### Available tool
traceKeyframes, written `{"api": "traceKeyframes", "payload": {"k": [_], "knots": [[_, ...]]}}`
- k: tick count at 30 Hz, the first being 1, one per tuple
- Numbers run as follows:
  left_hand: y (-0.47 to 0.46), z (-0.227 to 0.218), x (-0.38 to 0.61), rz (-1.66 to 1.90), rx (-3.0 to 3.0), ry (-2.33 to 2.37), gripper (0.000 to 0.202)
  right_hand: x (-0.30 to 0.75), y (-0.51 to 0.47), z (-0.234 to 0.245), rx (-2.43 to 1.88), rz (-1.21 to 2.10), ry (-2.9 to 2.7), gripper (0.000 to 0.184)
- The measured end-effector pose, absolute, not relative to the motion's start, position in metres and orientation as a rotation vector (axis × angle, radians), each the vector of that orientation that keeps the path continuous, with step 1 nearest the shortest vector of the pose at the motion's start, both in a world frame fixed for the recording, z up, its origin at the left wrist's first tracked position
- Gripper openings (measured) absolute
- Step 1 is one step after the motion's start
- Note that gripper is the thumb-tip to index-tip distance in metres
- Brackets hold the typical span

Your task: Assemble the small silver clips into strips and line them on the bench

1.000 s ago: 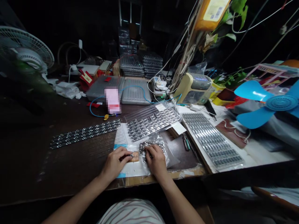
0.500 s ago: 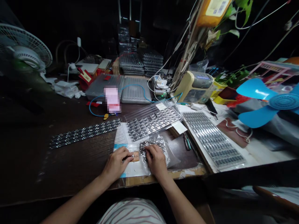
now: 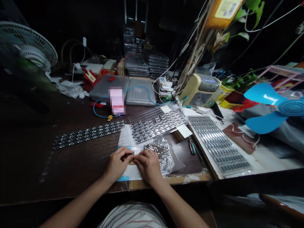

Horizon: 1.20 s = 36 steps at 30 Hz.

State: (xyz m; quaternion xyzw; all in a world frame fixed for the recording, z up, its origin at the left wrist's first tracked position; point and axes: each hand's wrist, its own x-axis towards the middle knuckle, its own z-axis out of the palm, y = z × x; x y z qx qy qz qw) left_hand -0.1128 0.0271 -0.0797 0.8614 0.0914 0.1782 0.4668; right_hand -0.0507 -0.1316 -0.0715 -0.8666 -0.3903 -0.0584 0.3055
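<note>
Dark wood workbench (image 3: 80,161), left hand (image 3: 116,162) and right hand (image 3: 148,164) pinching tiny metal piece (image 3: 132,155), crinkled plastic bag (image 3: 165,158) beside

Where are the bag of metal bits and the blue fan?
Clear bag of metal parts (image 3: 159,151), head view, on the metal parts inside.
Blue fan (image 3: 263,94), head view, on an upper blade.

Left hand (image 3: 116,162), right hand (image 3: 148,165), close together, fingers (image 3: 140,160) curled downward, forearms (image 3: 82,205) angled inward
</note>
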Motion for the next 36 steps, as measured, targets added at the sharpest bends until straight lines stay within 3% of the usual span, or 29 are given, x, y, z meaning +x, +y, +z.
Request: {"api": "traceKeyframes", "payload": {"k": [8, 14, 20, 36], "knots": [[0.026, -0.079, -0.113, 0.419, 2.12, 0.216, 0.012, -0.052, -0.132, -0.073, -2.264, -0.135, -1.036, 0.013], [0.027, -0.067, -0.108, 0.41, 2.163, 0.187, 0.012, -0.037, -0.151, -0.07, -2.409, -0.308, -0.96, 0.027], [0.009, -0.065, -0.105, 0.429, 2.284, -0.035, 0.011, -0.029, -0.164, -0.076, -2.45, -0.347, -0.949, 0.008], [0.004, -0.078, -0.103, 0.403, 2.316, -0.079, 0.009, -0.031, -0.162, -0.081, -2.417, -0.362, -0.898, 0.01]]}}
